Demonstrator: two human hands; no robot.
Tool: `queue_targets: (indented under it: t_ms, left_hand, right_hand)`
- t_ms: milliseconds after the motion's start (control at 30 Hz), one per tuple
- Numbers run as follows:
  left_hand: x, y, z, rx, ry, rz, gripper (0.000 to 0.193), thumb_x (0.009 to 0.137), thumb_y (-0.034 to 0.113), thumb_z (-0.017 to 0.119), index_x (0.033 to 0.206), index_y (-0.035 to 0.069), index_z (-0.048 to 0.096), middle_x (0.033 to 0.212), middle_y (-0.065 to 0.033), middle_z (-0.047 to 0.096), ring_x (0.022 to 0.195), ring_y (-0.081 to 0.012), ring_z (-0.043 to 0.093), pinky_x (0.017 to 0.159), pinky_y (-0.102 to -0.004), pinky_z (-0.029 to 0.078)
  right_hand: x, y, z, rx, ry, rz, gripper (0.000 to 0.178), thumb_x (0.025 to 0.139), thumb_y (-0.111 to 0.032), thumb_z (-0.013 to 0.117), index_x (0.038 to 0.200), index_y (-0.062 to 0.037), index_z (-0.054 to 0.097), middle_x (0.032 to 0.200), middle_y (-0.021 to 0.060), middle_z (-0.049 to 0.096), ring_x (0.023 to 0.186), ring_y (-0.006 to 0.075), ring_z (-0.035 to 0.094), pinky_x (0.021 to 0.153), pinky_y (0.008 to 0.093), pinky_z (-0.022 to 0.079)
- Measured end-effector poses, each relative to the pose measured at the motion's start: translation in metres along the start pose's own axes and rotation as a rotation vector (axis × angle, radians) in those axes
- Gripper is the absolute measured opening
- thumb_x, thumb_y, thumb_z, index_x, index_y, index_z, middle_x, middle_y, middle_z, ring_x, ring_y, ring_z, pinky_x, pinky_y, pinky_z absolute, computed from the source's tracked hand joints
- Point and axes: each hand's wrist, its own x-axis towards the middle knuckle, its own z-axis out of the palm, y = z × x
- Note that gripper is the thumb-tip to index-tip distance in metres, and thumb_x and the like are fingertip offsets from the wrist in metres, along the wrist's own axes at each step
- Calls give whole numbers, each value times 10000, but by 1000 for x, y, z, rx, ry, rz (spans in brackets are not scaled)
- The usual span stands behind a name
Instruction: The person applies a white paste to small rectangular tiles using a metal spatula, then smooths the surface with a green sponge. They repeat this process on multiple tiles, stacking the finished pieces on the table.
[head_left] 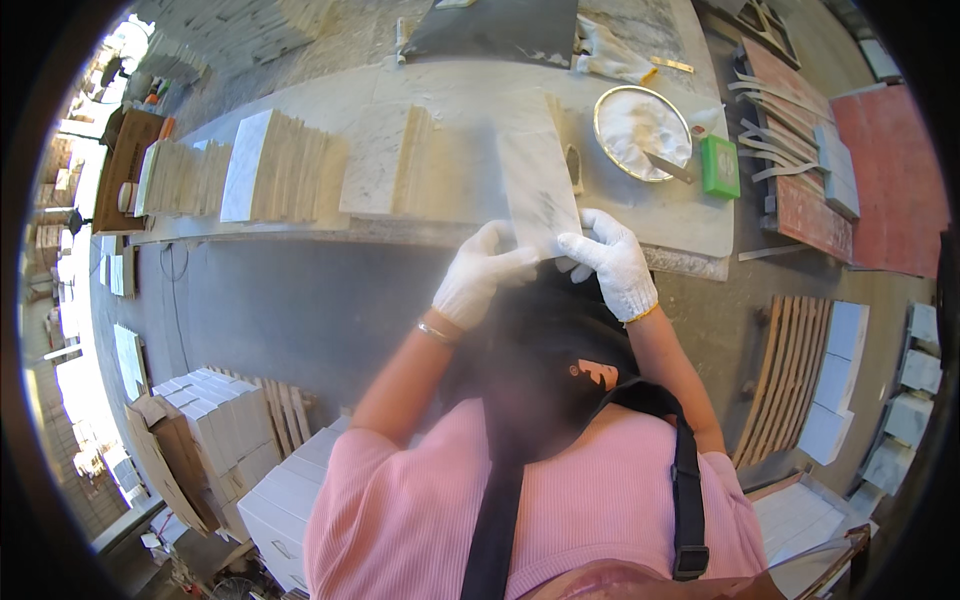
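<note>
Pink ribbed shirt cloth fills the bottom of my view, a black apron over it. Just beyond, both hands wear white knitted gloves and pinch the near end of a narrow, grey-veined tile. With my right hand I press a thumb on its face at the right corner, fingers curled underneath; with my left hand I grip the opposite corner, though a haze blurs exactly how those fingertips sit. My elbows are bent and out to the sides, forearms angling inward.

I judge the tile stiff, fairly heavy for its thinness, brittle at corners and edges, and perhaps slick under knit gloves. Its long edges look the safest hold, one hand each side, thumbs on top.

It reaches away from me over the worktop; I can't tell whether its far end rests there. To its right sit a bowl of white paste or powder and a green box; to its left stand upright tile stacks.
</note>
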Motion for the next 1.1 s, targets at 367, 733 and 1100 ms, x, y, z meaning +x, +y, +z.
queue_targets:
  t_ms: [367,733,1100]
  left_hand:
    - [-9,1,13,-192,-182,32,561,907,110,759,1401,-58,554,1311,-125,666,1188,-204,631,1036,-356,501]
    - [-11,-23,26,-394,-314,-11,610,939,135,741,1485,15,497,1413,-114,620,1282,-249,613,1080,-411,500]
    - [-7,-27,22,-548,-233,49,549,1037,243,615,1503,1,458,1442,-159,582,1326,-293,571,1146,-453,440]
  right_hand:
    - [-11,0,-33,-22,-159,-101,501,959,-322,716,1322,22,687,1014,67,755,767,105,662,636,244,508]
    - [-9,15,-41,20,-28,-154,527,1055,-442,601,1264,27,717,944,44,734,713,76,603,583,227,460]
    - [-18,14,-40,-7,-93,-70,415,924,-224,779,1259,3,689,997,22,728,772,74,627,650,227,498]
